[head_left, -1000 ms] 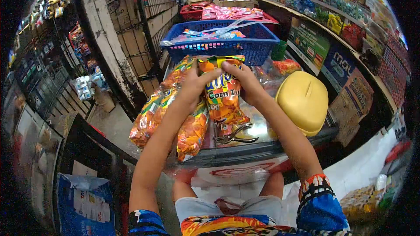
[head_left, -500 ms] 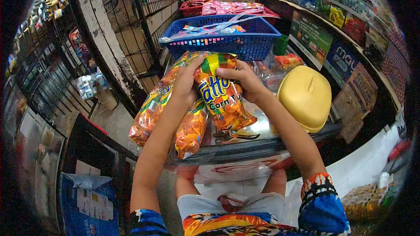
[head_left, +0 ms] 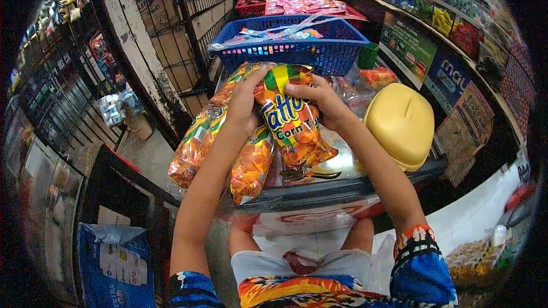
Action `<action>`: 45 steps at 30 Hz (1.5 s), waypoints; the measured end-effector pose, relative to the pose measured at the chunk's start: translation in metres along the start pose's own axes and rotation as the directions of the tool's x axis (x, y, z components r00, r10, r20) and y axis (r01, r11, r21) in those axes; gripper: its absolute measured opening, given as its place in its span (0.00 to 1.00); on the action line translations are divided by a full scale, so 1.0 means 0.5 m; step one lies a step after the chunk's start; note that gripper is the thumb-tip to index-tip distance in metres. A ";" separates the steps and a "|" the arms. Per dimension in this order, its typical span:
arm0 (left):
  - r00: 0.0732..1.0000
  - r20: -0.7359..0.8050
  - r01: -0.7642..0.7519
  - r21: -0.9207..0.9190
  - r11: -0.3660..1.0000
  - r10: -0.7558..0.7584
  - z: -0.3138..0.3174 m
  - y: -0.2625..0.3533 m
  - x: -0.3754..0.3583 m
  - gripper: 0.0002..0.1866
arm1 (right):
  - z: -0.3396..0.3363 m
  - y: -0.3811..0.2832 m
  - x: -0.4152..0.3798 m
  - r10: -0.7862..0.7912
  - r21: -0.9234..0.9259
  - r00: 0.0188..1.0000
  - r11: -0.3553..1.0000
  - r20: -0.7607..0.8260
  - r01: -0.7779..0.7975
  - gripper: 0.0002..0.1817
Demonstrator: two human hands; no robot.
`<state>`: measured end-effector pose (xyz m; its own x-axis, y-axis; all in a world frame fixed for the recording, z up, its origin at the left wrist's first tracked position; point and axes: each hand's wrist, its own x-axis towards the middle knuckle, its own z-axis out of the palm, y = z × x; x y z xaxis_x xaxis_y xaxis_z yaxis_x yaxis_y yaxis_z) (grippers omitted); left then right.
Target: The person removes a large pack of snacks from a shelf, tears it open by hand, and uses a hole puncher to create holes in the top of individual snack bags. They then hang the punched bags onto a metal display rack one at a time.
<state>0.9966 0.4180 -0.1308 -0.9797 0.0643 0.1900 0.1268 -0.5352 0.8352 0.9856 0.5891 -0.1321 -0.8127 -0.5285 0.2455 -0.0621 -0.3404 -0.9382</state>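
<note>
An orange, green and yellow snack bag [head_left: 291, 122] marked "Corn" stands tilted between my hands. My left hand [head_left: 245, 100] is at its upper left edge, with the thumb near the top. My right hand [head_left: 321, 101] grips its upper right side, thumb across the front and fingers behind. More bags of the same kind lie to the left in clear plastic: one snack bag [head_left: 251, 165] below my left wrist, and another packed bag [head_left: 197, 142] beyond my left forearm. All rest on a glass-topped counter [head_left: 342, 170].
Behind the bags sits a blue basket [head_left: 291, 51] with small packets. A yellow lidded container [head_left: 399, 125] stands on the right. Pink packets [head_left: 308, 7] lie farther back. A metal rack [head_left: 200, 8] is at the left, a cardboard-lined shelf [head_left: 414, 51] at the right.
The view has shifted slightly. The held bag's lower end has swung a little to the right, while both hands keep nearly the same place on it.
</note>
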 end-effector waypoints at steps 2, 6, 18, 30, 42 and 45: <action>1.000 -0.007 0.002 -0.001 1.000 -0.002 -0.001 -0.001 0.002 0.14 | 0.000 0.000 0.000 0.012 -0.005 1.000 1.000 0.003 -0.012 0.22; 1.000 0.009 0.010 -0.015 1.000 -0.010 -0.006 -0.004 0.005 0.15 | 0.002 -0.002 -0.001 0.001 0.007 1.000 1.000 0.005 -0.001 0.23; 1.000 0.021 0.000 -0.015 1.000 0.000 -0.006 -0.003 0.006 0.14 | 0.001 -0.002 -0.001 0.019 0.006 1.000 1.000 -0.004 -0.019 0.25; 1.000 0.029 -0.007 -0.003 1.000 0.007 -0.009 -0.004 0.009 0.15 | 0.007 -0.004 -0.005 -0.004 -0.010 1.000 1.000 -0.013 0.004 0.22; 1.000 0.027 -0.013 -0.003 1.000 0.013 -0.005 -0.003 0.004 0.16 | -0.003 0.001 0.002 0.010 -0.016 1.000 1.000 0.005 -0.010 0.23; 1.000 0.014 -0.005 -0.002 1.000 0.005 -0.004 -0.003 0.004 0.16 | -0.001 -0.002 -0.001 0.023 -0.011 1.000 1.000 0.014 -0.022 0.24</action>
<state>0.9940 0.4171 -0.1328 -0.9767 0.0738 0.2015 0.1314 -0.5370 0.8333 0.9856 0.5901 -0.1312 -0.8056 -0.5469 0.2277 -0.0503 -0.3198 -0.9461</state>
